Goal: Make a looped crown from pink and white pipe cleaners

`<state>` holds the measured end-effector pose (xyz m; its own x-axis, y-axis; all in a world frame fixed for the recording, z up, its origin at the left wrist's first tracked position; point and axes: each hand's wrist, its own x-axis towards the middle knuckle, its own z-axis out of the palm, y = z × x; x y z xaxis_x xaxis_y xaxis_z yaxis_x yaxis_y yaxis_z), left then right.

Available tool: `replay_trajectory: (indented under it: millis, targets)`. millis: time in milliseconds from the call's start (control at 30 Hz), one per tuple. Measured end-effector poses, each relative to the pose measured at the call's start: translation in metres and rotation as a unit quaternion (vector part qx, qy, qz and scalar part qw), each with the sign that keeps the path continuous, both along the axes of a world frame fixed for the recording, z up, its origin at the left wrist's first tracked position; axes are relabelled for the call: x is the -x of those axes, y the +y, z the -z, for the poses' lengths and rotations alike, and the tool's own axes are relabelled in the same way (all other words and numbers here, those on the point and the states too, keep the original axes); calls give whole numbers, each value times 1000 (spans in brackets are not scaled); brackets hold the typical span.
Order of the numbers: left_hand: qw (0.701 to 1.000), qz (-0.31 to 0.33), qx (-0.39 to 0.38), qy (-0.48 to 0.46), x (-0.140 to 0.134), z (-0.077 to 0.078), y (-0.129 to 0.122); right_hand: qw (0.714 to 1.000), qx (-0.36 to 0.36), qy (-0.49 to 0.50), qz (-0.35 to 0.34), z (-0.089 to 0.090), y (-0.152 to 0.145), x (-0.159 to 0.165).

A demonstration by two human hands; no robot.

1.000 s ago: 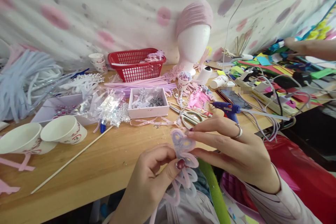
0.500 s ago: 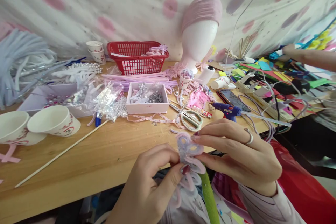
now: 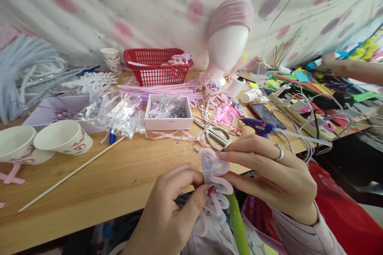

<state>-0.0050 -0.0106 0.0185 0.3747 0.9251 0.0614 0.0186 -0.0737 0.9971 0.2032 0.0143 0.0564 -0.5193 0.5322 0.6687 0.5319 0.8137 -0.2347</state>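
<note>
A looped pipe-cleaner ornament [image 3: 222,185] in pale pink and lilac is held over the table's front edge. My left hand [image 3: 176,203] pinches its middle between thumb and fingers, covering part of the loops. From the other side, my right hand [image 3: 266,171] grips the upper loops with its fingertips; a ring is on one finger. Just beyond the hands lie scissors [image 3: 218,137] with pale handles and a blue glue gun [image 3: 259,125]. A measuring tape [image 3: 173,137] stretches in front of a white box [image 3: 169,121] of silvery trimmings.
Paper cups [image 3: 64,137] and a thin wooden stick [image 3: 72,173] occupy the left. Behind stand a red basket [image 3: 158,75] and a white foam head [image 3: 227,46]. Cables [image 3: 309,127] and coloured scraps crowd the right, where another person's arm [image 3: 350,67] reaches in.
Both hands keep their hold on the pipe-cleaner ornament, which has shifted very slightly left. The camera view has moved a little. The glue gun and scissors lie as before.
</note>
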Motion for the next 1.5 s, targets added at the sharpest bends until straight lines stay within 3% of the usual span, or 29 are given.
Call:
replay_trajectory:
  millis: [400,1500]
  targets:
    - [999,-20,-44,6,-2,2,1,1000,9,18,15,1,-1,3]
    - [999,-30,9,-6,-4,3,1,999,28,9,34,1,0,5]
